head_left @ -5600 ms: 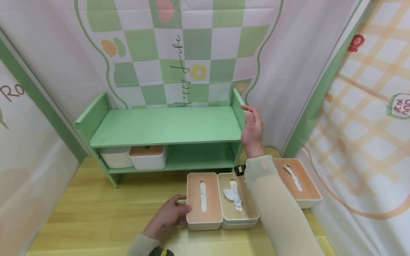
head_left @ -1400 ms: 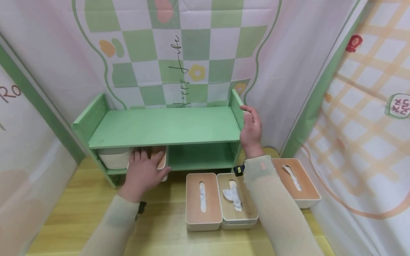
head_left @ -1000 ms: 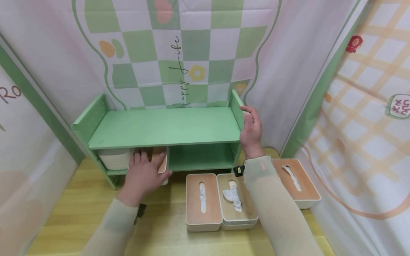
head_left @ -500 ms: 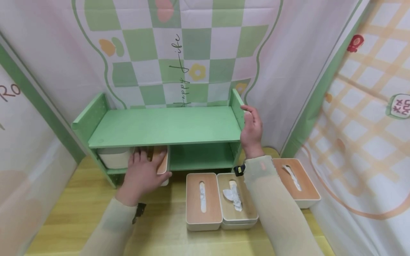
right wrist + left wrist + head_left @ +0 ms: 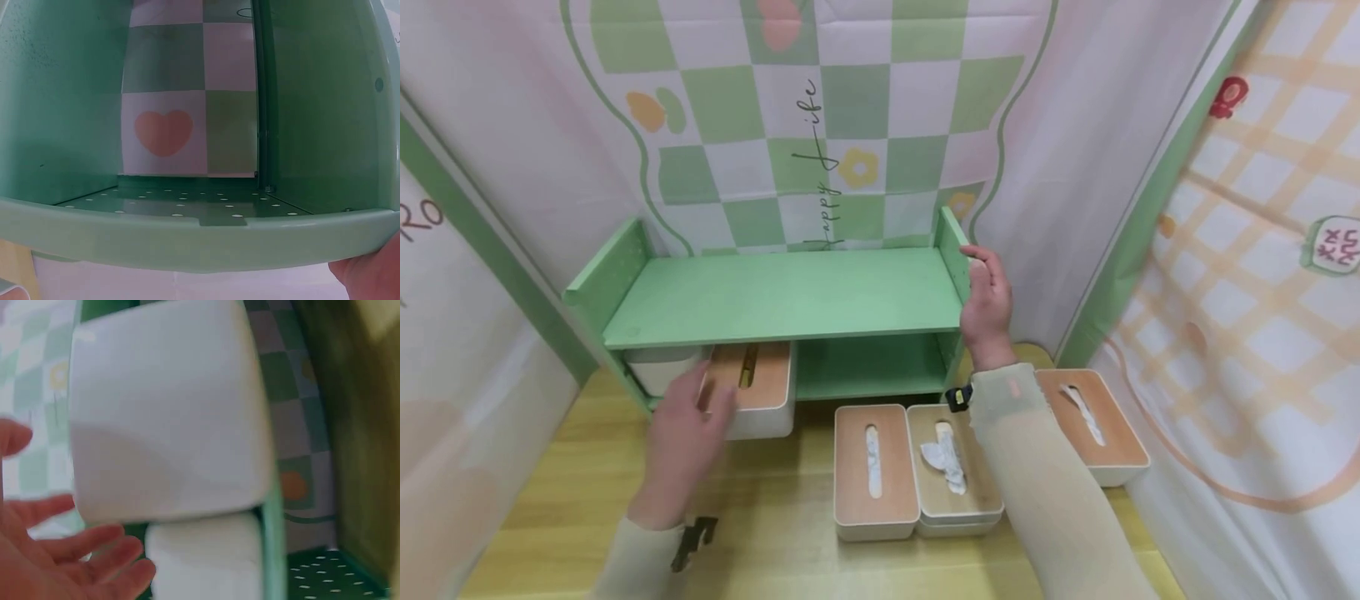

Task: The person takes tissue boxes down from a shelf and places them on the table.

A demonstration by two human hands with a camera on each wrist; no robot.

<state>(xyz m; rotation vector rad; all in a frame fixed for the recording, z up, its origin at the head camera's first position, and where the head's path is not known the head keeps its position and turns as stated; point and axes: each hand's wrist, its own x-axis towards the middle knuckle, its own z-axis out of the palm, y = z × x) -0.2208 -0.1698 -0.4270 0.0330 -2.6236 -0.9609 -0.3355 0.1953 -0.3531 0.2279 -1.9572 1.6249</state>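
Note:
On the lower level of a green shelf (image 5: 790, 292) a white tissue box (image 5: 760, 423) with a wood-coloured lid juts out past the front edge. My left hand (image 5: 681, 437) is blurred at the box's left side, fingertips at its lid edge. In the left wrist view the fingers of my left hand (image 5: 75, 562) are spread beside the tissue box (image 5: 162, 412), holding nothing. A second white box (image 5: 658, 369) stands further left on that level. My right hand (image 5: 987, 312) grips the shelf's right side panel, fingers bent over its edge; in the right wrist view part of the hand (image 5: 375, 269) shows at the panel's rim.
Two tissue boxes stand side by side on the wooden table before the shelf: a left one (image 5: 876, 475) and a right one (image 5: 958, 467), tissues in their slots. Another tissue box (image 5: 1093, 421) stands to the right, beyond my right sleeve. Printed curtains (image 5: 850, 100) hang behind and at both sides.
My left hand went from the table's left tissue box to the one on the shelf. That box has come forward, and the hand has just slid off its top to the left. The right hand stays put.

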